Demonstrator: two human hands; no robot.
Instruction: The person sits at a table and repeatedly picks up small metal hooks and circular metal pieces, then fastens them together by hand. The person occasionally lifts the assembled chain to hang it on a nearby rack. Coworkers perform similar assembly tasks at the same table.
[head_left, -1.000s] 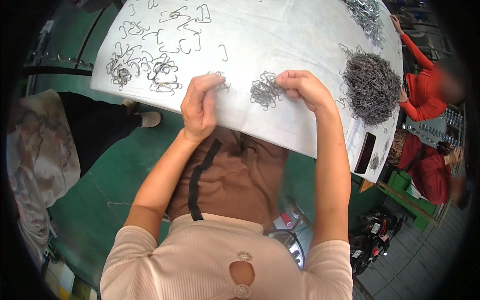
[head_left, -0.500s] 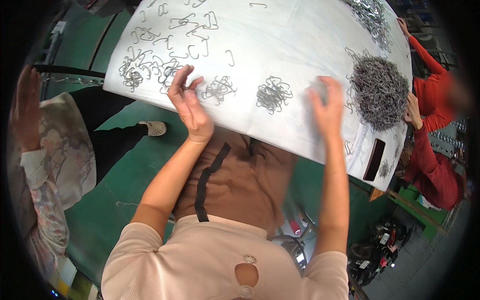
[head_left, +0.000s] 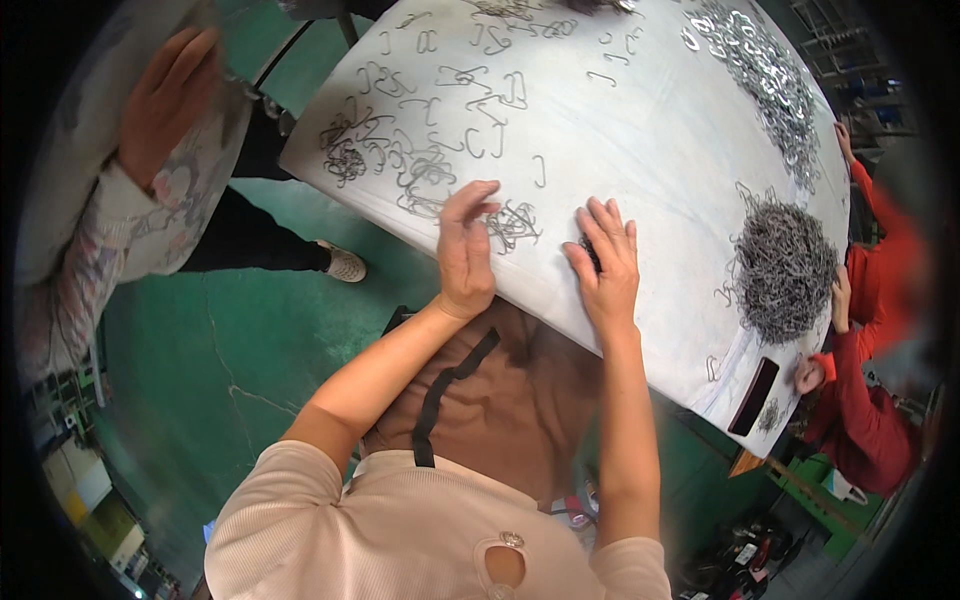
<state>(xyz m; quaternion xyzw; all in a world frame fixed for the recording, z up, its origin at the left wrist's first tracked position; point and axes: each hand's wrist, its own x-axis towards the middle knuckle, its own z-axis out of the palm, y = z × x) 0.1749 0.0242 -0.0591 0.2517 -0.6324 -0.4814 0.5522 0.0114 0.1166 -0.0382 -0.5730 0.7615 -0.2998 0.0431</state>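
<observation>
My left hand (head_left: pixel 466 255) is open at the near table edge, thumb and fingers apart. Beside its fingers lies a small pile of bent wire hooks (head_left: pixel 515 228). My right hand (head_left: pixel 608 268) rests open, fingers spread, over another small pile of hooks, mostly hidden beneath it; a dark bit of the hooks (head_left: pixel 590 251) shows between thumb and forefinger. I see nothing gripped in either hand. Farther left, loose hooks (head_left: pixel 483 140) are scattered across the white table, with a tangled clump (head_left: pixel 346 162) near the left corner.
A large heap of dark wire hooks (head_left: pixel 785 272) sits at the right, with shiny metal pieces (head_left: pixel 770 90) beyond. A black flat object (head_left: pixel 754 396) lies at the near right edge. People in red sleeves (head_left: pixel 872 400) work on the right; another person's hand (head_left: pixel 168 100) is at the left.
My right hand has moved left from beside the large heap onto the small pile. My left hand stays by its pile. The whole view has shifted.
</observation>
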